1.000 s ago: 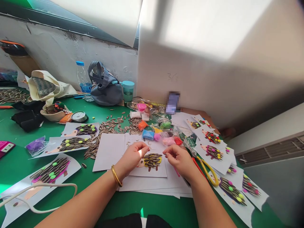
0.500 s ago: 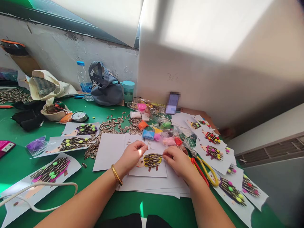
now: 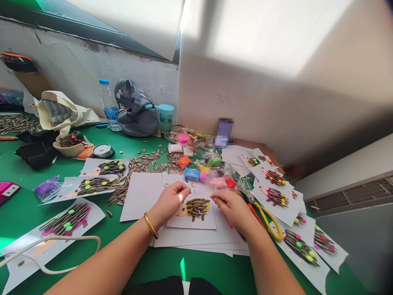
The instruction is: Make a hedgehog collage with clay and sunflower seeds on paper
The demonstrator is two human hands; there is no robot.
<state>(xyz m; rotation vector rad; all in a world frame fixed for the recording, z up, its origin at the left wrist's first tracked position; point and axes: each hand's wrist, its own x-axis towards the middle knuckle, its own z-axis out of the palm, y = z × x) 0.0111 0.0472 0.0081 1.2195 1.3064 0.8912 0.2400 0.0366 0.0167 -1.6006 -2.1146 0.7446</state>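
A white card [image 3: 207,223] bears a hedgehog figure [image 3: 197,207] with a yellow clay body covered in striped seeds. My left hand [image 3: 172,201], with a gold bangle at its wrist, is closed in a pinch at the card's upper left; whatever its fingertips hold is hidden. At the card's right edge is my right hand [image 3: 230,207], thumb and forefinger pinched together, and anything between them is too small to make out. More white sheets [image 3: 196,241] lie beneath the card.
Striped seeds [image 3: 144,164] are heaped behind the left hand. Wrapped clay, including a blue block [image 3: 192,175], lies behind the card. Yellow-handled scissors [image 3: 270,223] rest right of the right hand. Finished hedgehog cards [image 3: 302,248] lie on both sides. A cable [image 3: 70,237] crosses the left.
My right hand has shifted slightly right, away from the hedgehog, and its fingertips no longer touch the seeds. My left hand has stayed in place.
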